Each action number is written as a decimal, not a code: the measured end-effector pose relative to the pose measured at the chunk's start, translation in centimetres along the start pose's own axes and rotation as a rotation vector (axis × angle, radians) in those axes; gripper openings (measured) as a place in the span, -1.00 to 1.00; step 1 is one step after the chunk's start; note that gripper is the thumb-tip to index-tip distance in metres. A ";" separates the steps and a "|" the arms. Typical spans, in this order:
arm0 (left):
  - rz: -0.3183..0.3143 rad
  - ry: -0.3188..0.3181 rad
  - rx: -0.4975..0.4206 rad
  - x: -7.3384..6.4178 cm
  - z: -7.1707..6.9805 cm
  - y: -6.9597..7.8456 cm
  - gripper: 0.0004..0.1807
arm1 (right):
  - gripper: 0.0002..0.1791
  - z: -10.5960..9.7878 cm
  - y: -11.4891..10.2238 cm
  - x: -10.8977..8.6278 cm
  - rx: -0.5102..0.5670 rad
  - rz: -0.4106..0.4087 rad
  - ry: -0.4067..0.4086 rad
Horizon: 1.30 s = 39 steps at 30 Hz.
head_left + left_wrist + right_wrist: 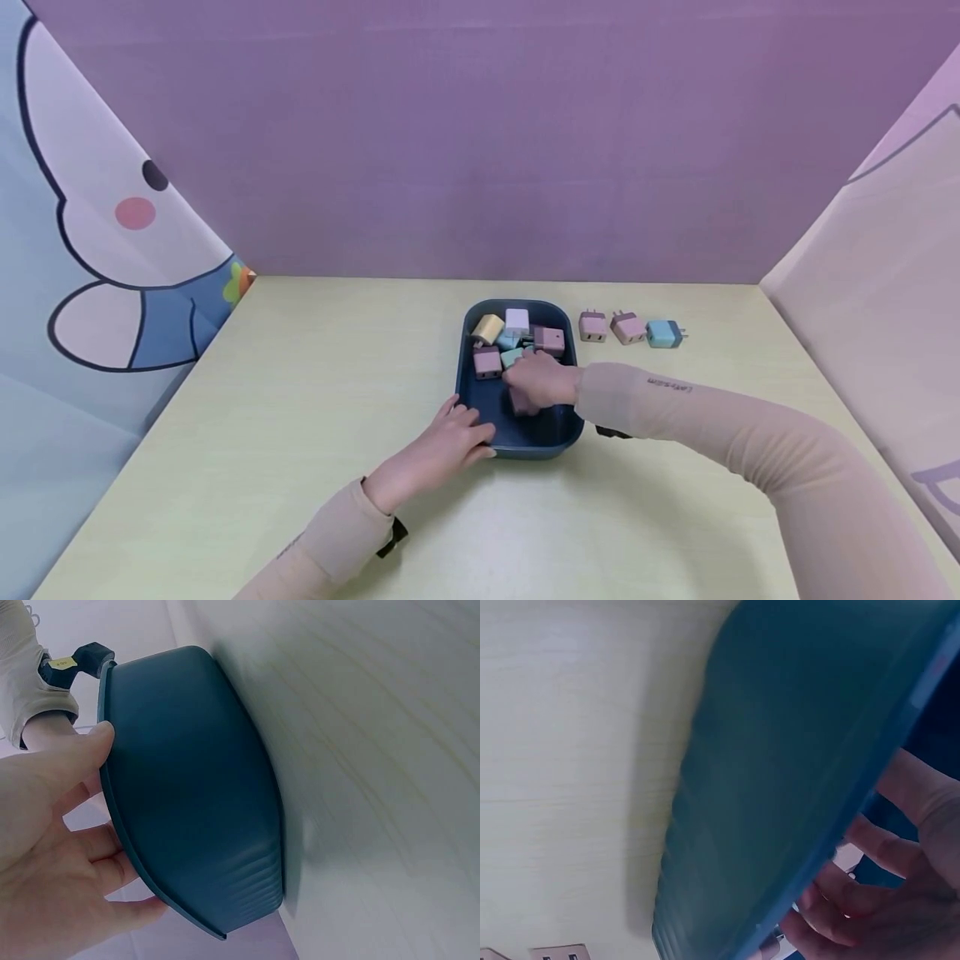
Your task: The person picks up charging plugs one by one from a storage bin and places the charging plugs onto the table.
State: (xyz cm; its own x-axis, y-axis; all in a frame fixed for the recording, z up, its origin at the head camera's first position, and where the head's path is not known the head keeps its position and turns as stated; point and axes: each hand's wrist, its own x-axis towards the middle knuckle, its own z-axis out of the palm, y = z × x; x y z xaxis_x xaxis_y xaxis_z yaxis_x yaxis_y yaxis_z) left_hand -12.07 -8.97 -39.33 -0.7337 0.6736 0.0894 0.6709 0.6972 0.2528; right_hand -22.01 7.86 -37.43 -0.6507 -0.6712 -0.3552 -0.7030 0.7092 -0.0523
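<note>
– Pink adapter (522, 402) at the right hand (542, 379): gripped or not?
– Can't tell. Fingers (885, 847) bent, dipped inside the dark blue tray (525, 452) over its right side. Adapter sits right below the hand, partly covered by it. Right wrist view: tray wall blocks most of the contact.
– Left hand (446, 442)?
– Has the tray by the near left corner. Thumb (96, 746) and bent fingers on the rim, only slightly apart.
– Around the right fingertips?
– Green adapter (512, 357) just beside them, far side, partly covered. Second pink adapter (487, 362) left of that.
– Rest of the tray?
– Far half is bunched up: blue adapter (507, 342) in the middle, partly hidden; white adapter (517, 321) beyond it; yellow adapter (488, 329) far left; third pink adapter (550, 341) over to the right.
– Outside it?
– Three on the worktop (337, 358), right of the tray's far end. Left to right: two pink units (592, 327), then a light-blue unit (663, 333). Pink prongs point far, blue ones right.
– Backdrop?
– Purple sheet (480, 150) along the far edge, cartoon panel (105, 250) left, pale panel (885, 275) right.
</note>
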 end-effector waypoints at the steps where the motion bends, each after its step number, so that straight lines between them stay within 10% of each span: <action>1: 0.001 0.001 -0.001 0.0 0.0 0.0 -0.87 | -0.73 0.0 0.0 -0.1 0.010 -0.004 -0.007; 39: 0.015 0.024 -0.002 0.0 -0.1 0.0 -0.88 | -0.73 -7.1 3.1 -3.3 0.190 0.015 0.053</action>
State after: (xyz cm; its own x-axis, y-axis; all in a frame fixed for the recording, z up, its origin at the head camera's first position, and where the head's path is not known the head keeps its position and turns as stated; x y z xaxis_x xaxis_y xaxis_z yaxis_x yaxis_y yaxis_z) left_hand -12.08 -9.00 -39.28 -0.7261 0.6778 0.1158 0.6814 0.6866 0.2536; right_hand -24.12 10.75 -29.84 -0.6784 -0.6671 -0.3078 -0.6296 0.7438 -0.2245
